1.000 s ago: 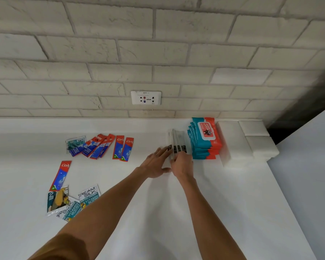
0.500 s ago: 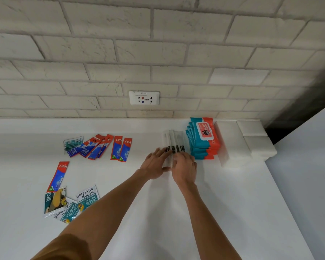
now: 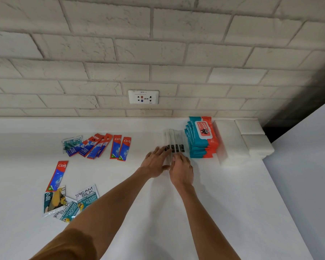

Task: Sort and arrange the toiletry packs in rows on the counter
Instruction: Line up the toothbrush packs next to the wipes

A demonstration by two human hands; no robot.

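Several clear slim packs with black labels [image 3: 174, 139] lie side by side on the white counter [image 3: 204, 212], just left of a stack of teal-and-orange wet wipe packs [image 3: 202, 139]. My left hand [image 3: 154, 163] rests its straight fingers against the left side of the clear packs. My right hand [image 3: 182, 170] has its fingers curled over their near ends. A loose row of red-and-blue toothpaste sachets [image 3: 103, 147] lies further left, with one more sachet [image 3: 57, 175] lying apart nearer me. Cream Silk sachets [image 3: 86, 196] are piled at the near left.
White block-shaped packs [image 3: 233, 145] stand against the wall right of the wipes, near the counter's right edge. A green-white sachet [image 3: 71, 142] lies at the left end of the toothpaste row. A wall socket [image 3: 143, 97] sits above the counter.
Both hands stay at the clear packs with only small finger shifts. Nothing else on the counter has moved.
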